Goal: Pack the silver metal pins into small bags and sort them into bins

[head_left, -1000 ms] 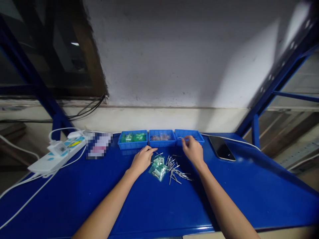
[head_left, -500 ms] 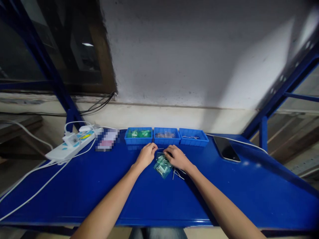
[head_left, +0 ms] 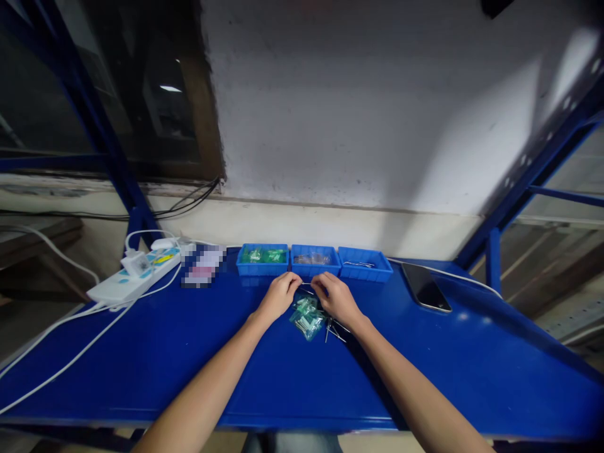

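A thin metal rod (head_left: 306, 284) spans the gap between my two hands, just in front of the blue bins. My left hand (head_left: 280, 296) pinches its left end between thumb and fingertips. At the other end, the fingers of my right hand (head_left: 337, 299) are closed on it. Below them lies a small pile of clear packets (head_left: 307, 321) with green and pale contents, partly covered by my right hand. Several loose thin metal rods (head_left: 336, 332) lie crossed on the table beside the packets, some hidden under my right wrist.
Three blue bins stand along the back: the left bin (head_left: 263, 270) with green packets, the middle bin (head_left: 315, 269) with clear packets, the right bin (head_left: 365, 274) with thin rods. A phone (head_left: 426, 287) lies right; a power strip (head_left: 136, 277) with white cables lies left on the blue table (head_left: 283, 384).
My right hand has risen slightly off the packets, and its fingers have closed on the rod's right end. My left hand has shifted a little to the right, still pinching the rod.
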A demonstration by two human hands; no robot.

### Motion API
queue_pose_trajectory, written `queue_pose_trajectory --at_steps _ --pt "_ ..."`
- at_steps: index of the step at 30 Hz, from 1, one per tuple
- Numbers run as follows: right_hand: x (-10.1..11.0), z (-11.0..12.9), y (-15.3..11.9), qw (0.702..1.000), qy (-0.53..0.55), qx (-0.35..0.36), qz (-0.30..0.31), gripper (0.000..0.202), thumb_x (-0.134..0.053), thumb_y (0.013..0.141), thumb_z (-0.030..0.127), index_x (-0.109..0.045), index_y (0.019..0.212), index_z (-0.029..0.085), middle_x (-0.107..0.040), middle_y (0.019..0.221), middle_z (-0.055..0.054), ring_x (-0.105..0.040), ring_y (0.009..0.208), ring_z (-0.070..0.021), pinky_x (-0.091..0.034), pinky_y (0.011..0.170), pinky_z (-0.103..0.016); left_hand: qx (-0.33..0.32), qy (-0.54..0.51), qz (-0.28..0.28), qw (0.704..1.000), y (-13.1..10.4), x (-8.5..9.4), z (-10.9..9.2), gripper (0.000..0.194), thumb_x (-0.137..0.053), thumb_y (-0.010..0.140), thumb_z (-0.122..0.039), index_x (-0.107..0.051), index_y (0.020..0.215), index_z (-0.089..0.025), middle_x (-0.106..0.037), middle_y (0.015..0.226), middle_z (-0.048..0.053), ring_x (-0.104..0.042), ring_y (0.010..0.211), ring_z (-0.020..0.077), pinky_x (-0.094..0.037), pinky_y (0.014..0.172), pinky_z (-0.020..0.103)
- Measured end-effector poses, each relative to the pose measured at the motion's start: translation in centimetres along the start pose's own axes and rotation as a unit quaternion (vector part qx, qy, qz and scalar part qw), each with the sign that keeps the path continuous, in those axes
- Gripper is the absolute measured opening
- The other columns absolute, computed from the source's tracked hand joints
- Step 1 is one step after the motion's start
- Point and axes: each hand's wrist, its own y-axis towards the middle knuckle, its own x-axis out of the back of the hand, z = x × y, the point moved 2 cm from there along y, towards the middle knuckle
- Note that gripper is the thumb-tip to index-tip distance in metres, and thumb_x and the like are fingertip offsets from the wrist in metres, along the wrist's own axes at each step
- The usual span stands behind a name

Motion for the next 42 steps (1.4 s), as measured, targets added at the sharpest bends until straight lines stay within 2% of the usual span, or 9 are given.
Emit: queue_pose_trajectory --at_steps 6,14,20,22,25,27,29,35,42 --pt "0.0 -0.2 0.1 0.999 0.015 -0.044 -0.025 0.018 -0.039 0.092 0.026 -0.054 0.086 0.019 -0.059 0.077 -0.003 -0.055 0.069 -0.0147 -0.04 0.063 -0.024 -0.005 -0.035 -0.012 0.999 -0.1 0.0 -0.5 0.011 -0.049 0.085 -0.025 -0.056 0.088 -0.018 -0.06 0.078 0.001 -0.057 0.07 0.0126 -0.045 0.067 0.023" --pt "0.1 0.4 0.1 1.0 -0.007 -0.001 -0.005 0.01 -0.044 0.089 0.024 -0.054 0.089 0.02 -0.058 0.081 -0.004 -0.055 0.073 -0.0151 -0.041 0.066 -0.023 -0.014 0.015 -0.003 1.0 0.0 0.3 -1.0 0.028 -0.037 0.092 -0.028 -0.057 0.074 -0.018 -0.061 0.072 0.002 -0.058 0.071 0.0145 -0.043 0.07 0.025" --pt "1.5 -0.5 0.5 0.998 -0.041 0.006 -0.044 0.021 -0.037 0.092 0.028 -0.055 0.085 0.018 -0.06 0.078 -0.005 -0.056 0.072 -0.0157 -0.04 0.067 -0.024 -0.008 0.014 0.024 1.0 -0.2 0.1 -0.6 0.022 -0.04 0.091 -0.026 -0.059 0.101 -0.021 -0.065 0.094 0.003 -0.061 0.084 0.0153 -0.045 0.076 0.025" --pt "3.3 -1.9 0.7 0.989 -0.083 -0.043 -0.115 0.025 -0.036 0.092 0.031 -0.056 0.085 0.017 -0.061 0.076 -0.006 -0.056 0.071 -0.0162 -0.04 0.067 -0.025 -0.011 0.063 0.029 0.998 0.0 0.2 -0.3 0.025 -0.039 0.09 -0.02 -0.062 0.101 -0.022 -0.064 0.097 0.004 -0.061 0.087 0.0163 -0.045 0.079 0.027" --pt "6.0 -4.7 0.4 0.932 -0.181 -0.236 -0.207 0.031 -0.041 0.09 0.041 -0.057 0.096 0.016 -0.062 0.073 -0.007 -0.057 0.068 -0.0191 -0.036 0.061 -0.026 0.008 0.123 0.053 0.991 0.4 0.4 0.2 0.023 -0.045 0.087 -0.019 -0.065 0.098 -0.023 -0.062 0.095 0.004 -0.06 0.087 0.0183 -0.045 0.079 0.029" --pt "6.7 -5.9 0.0 0.893 -0.215 -0.338 -0.202 0.039 -0.044 0.087 0.047 -0.054 0.107 0.015 -0.063 0.073 -0.008 -0.058 0.066 -0.0211 -0.033 0.057 -0.027 0.019 0.137 0.086 0.987 0.7 0.3 0.3 0.02 -0.053 0.083 -0.023 -0.066 0.098 -0.024 -0.06 0.098 0.005 -0.058 0.092 0.0201 -0.044 0.082 0.031" --pt "6.4 -6.1 -0.2 0.891 -0.211 -0.363 -0.173 0.042 -0.044 0.087 0.048 -0.052 0.113 0.015 -0.064 0.074 -0.008 -0.059 0.065 -0.0216 -0.032 0.056 -0.026 0.027 0.144 0.117 0.982 0.9 0.1 0.2 0.017 -0.057 0.081 -0.026 -0.067 0.095 -0.025 -0.058 0.098 0.005 -0.056 0.096 0.0214 -0.043 0.085 0.032" --pt "1.3 -1.5 0.2 0.986 -0.084 -0.145 -0.018 0.027 -0.042 0.09 0.04 -0.057 0.102 0.02 -0.059 0.067 -0.001 -0.055 0.06 -0.0145 -0.033 0.057 -0.023 0.033 0.177 0.117 0.977 0.0 -0.3 -0.3 0.013 -0.05 0.082 -0.017 -0.062 0.079 -0.02 -0.059 0.092 0.006 -0.052 0.092 0.022 -0.039 0.085 0.036" --pt "-0.5 0.5 0.0 0.998 -0.034 -0.021 0.053 0.018 -0.051 0.086 0.029 -0.058 0.101 0.021 -0.055 0.077 -0.001 -0.051 0.065 -0.0126 -0.035 0.058 -0.021 0.026 0.125 0.068 0.989 0.1 0.3 -0.4 0.016 -0.038 0.087 -0.015 -0.054 0.085 -0.018 -0.06 0.082 0.004 -0.055 0.082 0.0182 -0.042 0.077 0.03"
